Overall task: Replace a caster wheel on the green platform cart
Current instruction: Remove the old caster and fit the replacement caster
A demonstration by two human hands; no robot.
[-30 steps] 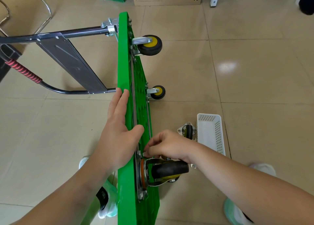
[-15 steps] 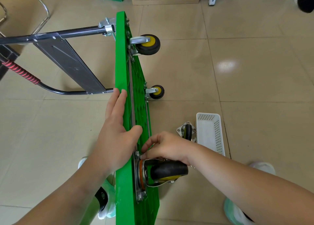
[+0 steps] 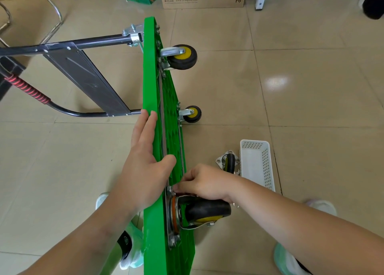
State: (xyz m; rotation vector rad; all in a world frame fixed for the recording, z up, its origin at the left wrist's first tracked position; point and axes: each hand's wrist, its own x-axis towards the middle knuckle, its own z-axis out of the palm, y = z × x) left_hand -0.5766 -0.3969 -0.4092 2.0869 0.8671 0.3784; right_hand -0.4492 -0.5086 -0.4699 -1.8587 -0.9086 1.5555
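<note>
**Head view.** The green plastic platform cart [image 3: 150, 71] stands on its long edge on the tiled floor, underside facing right. Its black tubular handle with red wrapped grip [image 3: 83, 43] is folded out to the left.

The left hand [image 3: 145, 166] lies flat on the upper edge. Its fingers are straight and together, and the thumb reaches over onto the ribbed underside, steadying the deck.

The right hand [image 3: 205, 183] has its fingers curled. The tips are gathered on a small steel fastener [image 3: 169, 190] at the upper corner of the steel mounting plate [image 3: 173, 236]. Whether it is a nut or a bolt head cannot be told.

The black rubber caster with yellow hub [image 3: 207, 211] sits against that plate at the near end of the cart. Its plate lies flat to the deck.

Two further yellow-hubbed casters [image 3: 182, 56] [image 3: 192, 114] are fitted at the far end.

A loose caster with square plate [image 3: 228, 162] lies on the floor, just beside a white perforated plastic basket [image 3: 267, 166]. What the basket holds is not visible.

**Assessment.** One caster appears to be off the cart and another seated in position, so the swap is judged largely made. The step in hand looks like hand-threading a fastener at one corner. A fastener shows at the lower corner, but how tight it is cannot be told. Judged left to do: the other corners, final tightening and righting the cart.
</note>
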